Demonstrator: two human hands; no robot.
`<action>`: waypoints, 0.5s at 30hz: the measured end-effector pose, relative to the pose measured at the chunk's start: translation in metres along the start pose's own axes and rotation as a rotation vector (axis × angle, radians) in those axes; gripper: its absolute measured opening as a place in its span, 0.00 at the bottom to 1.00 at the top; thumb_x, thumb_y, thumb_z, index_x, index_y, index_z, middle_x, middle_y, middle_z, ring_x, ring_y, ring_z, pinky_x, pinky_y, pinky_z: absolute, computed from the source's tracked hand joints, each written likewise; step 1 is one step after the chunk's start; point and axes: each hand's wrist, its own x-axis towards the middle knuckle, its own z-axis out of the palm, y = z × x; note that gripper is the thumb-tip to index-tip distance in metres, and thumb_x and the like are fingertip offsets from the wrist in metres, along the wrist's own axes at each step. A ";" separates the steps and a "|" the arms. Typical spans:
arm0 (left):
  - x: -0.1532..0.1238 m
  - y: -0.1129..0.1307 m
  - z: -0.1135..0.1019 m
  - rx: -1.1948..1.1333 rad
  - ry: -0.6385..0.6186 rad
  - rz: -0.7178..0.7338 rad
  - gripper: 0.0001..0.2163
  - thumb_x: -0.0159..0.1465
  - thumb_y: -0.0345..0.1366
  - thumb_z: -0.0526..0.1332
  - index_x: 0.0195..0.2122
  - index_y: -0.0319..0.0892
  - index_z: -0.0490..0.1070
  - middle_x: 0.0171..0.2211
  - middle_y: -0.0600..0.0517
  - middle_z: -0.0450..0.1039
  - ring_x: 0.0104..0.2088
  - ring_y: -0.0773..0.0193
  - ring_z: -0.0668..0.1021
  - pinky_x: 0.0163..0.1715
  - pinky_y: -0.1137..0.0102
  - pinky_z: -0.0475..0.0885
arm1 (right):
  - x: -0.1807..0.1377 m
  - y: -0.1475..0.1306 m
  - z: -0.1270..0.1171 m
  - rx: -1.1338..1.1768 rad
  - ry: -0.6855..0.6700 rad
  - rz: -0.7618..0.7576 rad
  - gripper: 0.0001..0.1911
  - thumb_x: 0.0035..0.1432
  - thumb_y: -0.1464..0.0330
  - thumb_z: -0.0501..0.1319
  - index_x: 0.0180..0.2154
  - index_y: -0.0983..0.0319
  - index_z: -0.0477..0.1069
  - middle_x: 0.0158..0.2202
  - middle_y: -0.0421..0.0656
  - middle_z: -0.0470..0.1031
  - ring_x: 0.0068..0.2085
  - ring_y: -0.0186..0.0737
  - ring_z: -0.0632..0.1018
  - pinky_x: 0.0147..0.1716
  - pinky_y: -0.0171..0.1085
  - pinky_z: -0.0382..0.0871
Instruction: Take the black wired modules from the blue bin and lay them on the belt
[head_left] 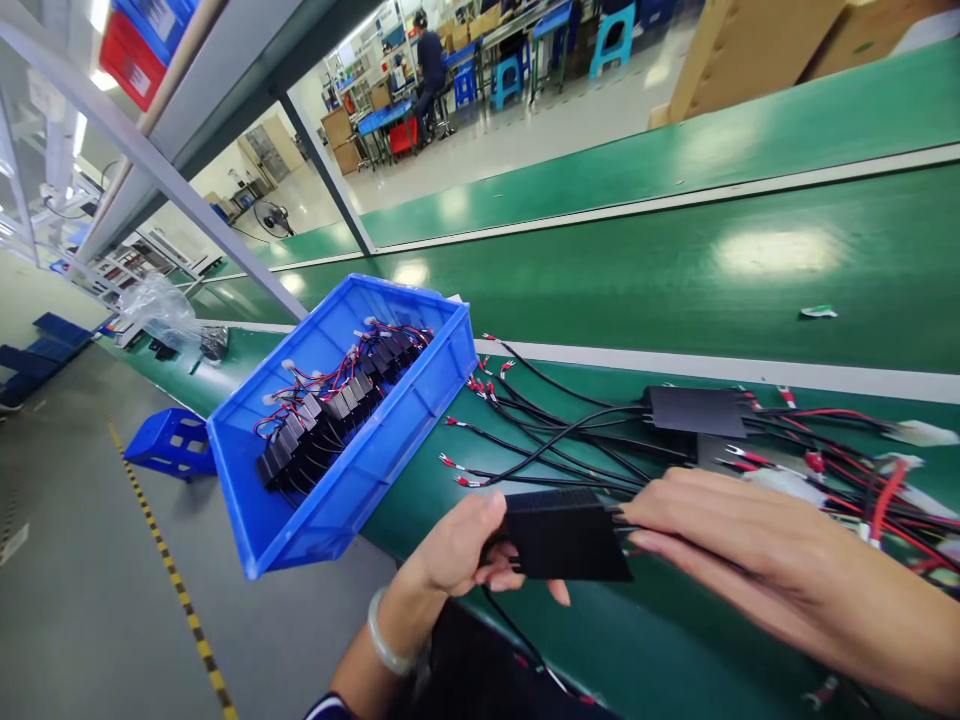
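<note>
My left hand [461,550] grips the left end of a flat black module [564,535], thumb on top and fingers curled beneath. My right hand [757,545] reaches in from the right, its fingers pinched at the module's right edge where black wires leave it. Another black module [697,411] lies on the green bench [675,620] behind, amid a tangle of black and red wires [555,425] with red terminals. A blue bin [341,500] at the left holds a row of similar black modules [330,420] with red and blue leads.
A green conveyor belt [675,270] runs behind the bench, with a small scrap [817,311] on it. White connectors [919,433] lie at the right. A plastic bag [161,310] sits far left. A blue stool [169,445] stands on the floor. A person works at distant tables [430,65].
</note>
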 end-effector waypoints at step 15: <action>-0.015 0.021 -0.001 1.391 0.281 1.226 0.16 0.70 0.30 0.61 0.58 0.36 0.69 0.51 0.41 0.81 0.42 0.60 0.81 0.35 0.69 0.77 | -0.025 0.007 0.007 -0.334 0.023 -0.173 0.12 0.73 0.78 0.52 0.51 0.65 0.72 0.44 0.47 0.77 0.43 0.44 0.74 0.42 0.45 0.66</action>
